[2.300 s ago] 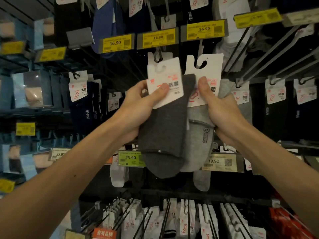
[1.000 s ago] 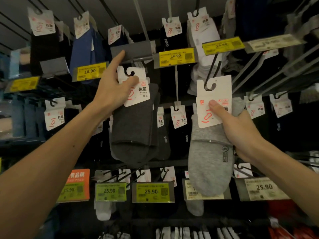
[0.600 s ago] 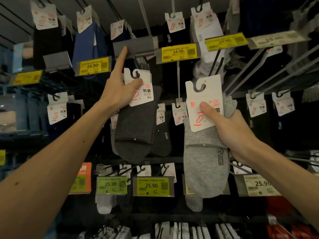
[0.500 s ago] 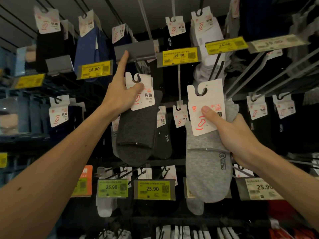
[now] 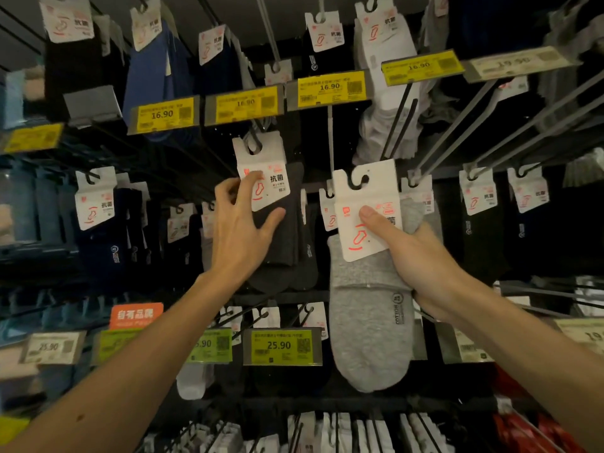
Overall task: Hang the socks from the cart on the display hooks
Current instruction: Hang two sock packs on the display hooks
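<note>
Just now the left hand (image 5: 243, 230) lies loose and spread against the pack of dark grey socks (image 5: 289, 237). Its index fingertip (image 5: 255, 175) touches the front of the pack's white header card (image 5: 266, 181), and its thumb (image 5: 274, 220) rests on the sock fabric below; nothing is clasped. That card's cut-out sits around a black display hook (image 5: 254, 142) near the middle of the display rack, directly beneath a yellow 16.90 price tag (image 5: 243, 104), and the pack hangs upright from it in front of more dark socks. Just to its right, the right hand (image 5: 421, 256) grasps a pack of light grey socks (image 5: 366, 325). The thumb (image 5: 372, 217) presses the front of this pack's own header card (image 5: 361, 197) while the fingers wrap behind. The pack is tilted slightly and held in front of the rack, its toe end reaching below a green 25.90 price tag (image 5: 281, 346). Navy socks (image 5: 153, 76) hang towards the rack's upper left corner, white socks (image 5: 385, 125) are bunched upper right, and an orange sign (image 5: 135, 315) sits lower left.
</note>
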